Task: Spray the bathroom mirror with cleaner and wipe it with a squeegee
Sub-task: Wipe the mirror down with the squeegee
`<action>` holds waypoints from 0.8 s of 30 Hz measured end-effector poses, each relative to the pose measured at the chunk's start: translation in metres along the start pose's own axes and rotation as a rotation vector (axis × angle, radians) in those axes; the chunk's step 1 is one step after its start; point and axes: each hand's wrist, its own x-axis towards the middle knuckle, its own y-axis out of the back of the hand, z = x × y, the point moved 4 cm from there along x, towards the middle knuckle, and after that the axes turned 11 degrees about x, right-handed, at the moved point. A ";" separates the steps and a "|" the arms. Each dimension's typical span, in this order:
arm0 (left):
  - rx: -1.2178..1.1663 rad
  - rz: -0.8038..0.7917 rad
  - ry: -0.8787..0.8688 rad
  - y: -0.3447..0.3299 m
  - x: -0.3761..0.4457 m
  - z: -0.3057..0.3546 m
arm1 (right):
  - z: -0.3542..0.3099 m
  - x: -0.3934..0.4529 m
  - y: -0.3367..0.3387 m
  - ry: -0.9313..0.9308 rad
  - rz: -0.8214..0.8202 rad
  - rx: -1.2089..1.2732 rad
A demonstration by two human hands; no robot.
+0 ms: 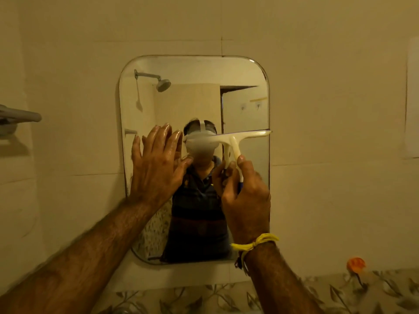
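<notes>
A rounded rectangular mirror (195, 71) hangs on the cream tiled wall straight ahead. My right hand (246, 196) grips the handle of a white squeegee (235, 141). Its blade lies almost level across the right half of the glass at mid height, with its right tip at the mirror's right edge. My left hand (156, 164) is flat against the left side of the mirror, fingers spread and wet-looking. A yellow thread is tied round my right wrist. No spray bottle is in view.
A grey wall shelf or rail (18, 120) sticks out at the far left. An orange hook (356, 265) sits on the wall at lower right, above a band of leaf-patterned tiles (204, 298). The mirror reflects a shower head and a doorway behind me.
</notes>
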 end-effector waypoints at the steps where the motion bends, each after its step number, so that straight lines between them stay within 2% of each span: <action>1: -0.008 -0.008 0.003 0.001 -0.006 0.003 | 0.002 -0.008 0.001 -0.011 -0.003 0.010; 6: -0.035 -0.105 0.044 0.000 -0.036 0.013 | 0.009 -0.050 0.009 -0.093 -0.027 -0.001; 12: -0.093 -0.109 0.104 -0.002 -0.048 0.012 | 0.015 -0.099 0.019 -0.147 -0.091 -0.036; 20: -0.009 -0.260 0.099 -0.008 -0.058 0.025 | 0.021 -0.145 0.029 -0.216 -0.150 -0.069; 24: 0.008 -0.285 0.116 -0.004 -0.072 0.029 | 0.023 -0.155 0.033 -0.241 -0.169 -0.101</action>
